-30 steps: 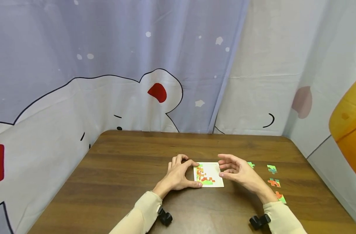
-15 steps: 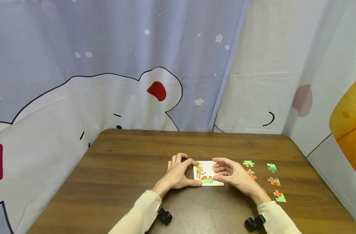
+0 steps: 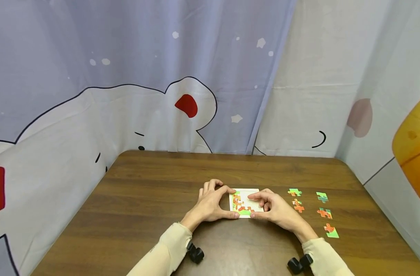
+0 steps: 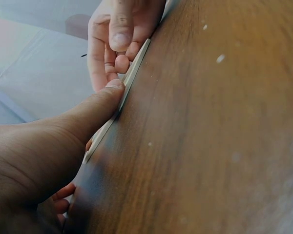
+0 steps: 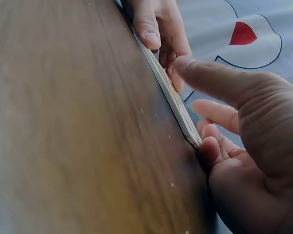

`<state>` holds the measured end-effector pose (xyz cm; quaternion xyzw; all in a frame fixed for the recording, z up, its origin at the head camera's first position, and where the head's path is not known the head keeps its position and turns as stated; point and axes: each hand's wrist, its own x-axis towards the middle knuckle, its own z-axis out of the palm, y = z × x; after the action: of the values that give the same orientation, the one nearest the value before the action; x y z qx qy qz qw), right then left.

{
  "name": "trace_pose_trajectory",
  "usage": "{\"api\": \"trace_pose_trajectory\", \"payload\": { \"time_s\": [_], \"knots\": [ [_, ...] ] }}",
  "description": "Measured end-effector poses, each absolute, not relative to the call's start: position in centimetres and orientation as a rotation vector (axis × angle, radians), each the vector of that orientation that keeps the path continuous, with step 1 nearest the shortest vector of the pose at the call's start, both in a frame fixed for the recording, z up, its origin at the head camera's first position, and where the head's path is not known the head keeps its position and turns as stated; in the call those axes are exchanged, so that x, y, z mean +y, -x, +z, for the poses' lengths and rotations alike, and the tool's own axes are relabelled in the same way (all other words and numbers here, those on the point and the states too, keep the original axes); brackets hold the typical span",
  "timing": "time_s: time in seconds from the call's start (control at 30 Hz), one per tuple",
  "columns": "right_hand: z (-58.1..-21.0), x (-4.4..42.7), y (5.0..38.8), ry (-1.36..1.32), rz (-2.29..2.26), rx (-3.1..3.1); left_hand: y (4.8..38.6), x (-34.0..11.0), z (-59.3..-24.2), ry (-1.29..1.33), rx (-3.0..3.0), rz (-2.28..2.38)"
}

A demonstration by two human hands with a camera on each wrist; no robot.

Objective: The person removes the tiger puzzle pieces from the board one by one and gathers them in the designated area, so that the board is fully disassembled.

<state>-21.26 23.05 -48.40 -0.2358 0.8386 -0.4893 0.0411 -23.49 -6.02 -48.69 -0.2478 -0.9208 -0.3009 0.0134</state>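
Observation:
A small white puzzle tray (image 3: pixel 249 189) lies flat on the brown table. Joined pieces of a green and orange picture (image 3: pixel 236 201) cover its left side and lower part. My left hand (image 3: pixel 207 206) grips the tray's left side, index finger at the far corner and thumb (image 4: pixel 100 105) on the near edge. Over the right part of the tray is my right hand (image 3: pixel 280 209), index finger reaching across and thumb by the near edge. Its lower fingers (image 5: pixel 212 146) are bent at the tray's right edge (image 5: pixel 189 129); no piece shows between them.
Several loose puzzle pieces lie right of the tray: a green one (image 3: pixel 294 192), an orange one (image 3: pixel 298 207), and others in a further column (image 3: pixel 325 213). A patterned curtain (image 3: pixel 230 76) hangs behind the table (image 3: pixel 154 180).
My right hand has moved left over the tray, its index finger and thumb now wider apart. Loose pieces it covered have come into view. The left hand has kept its grip.

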Motion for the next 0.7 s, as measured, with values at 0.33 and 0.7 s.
{"api": "trace_pose_trajectory", "payload": {
  "time_s": [0.33, 0.7],
  "knots": [
    [-48.29, 22.63, 20.93, 0.730, -1.406, 2.677, 23.58, -5.87, -48.58, 0.769, -2.873, -0.926],
    [-48.30, 22.34, 20.79, 0.760, -1.406, 2.668, 23.58, -5.95, -48.75, 0.774, -2.866, -0.937]
  ]
}}
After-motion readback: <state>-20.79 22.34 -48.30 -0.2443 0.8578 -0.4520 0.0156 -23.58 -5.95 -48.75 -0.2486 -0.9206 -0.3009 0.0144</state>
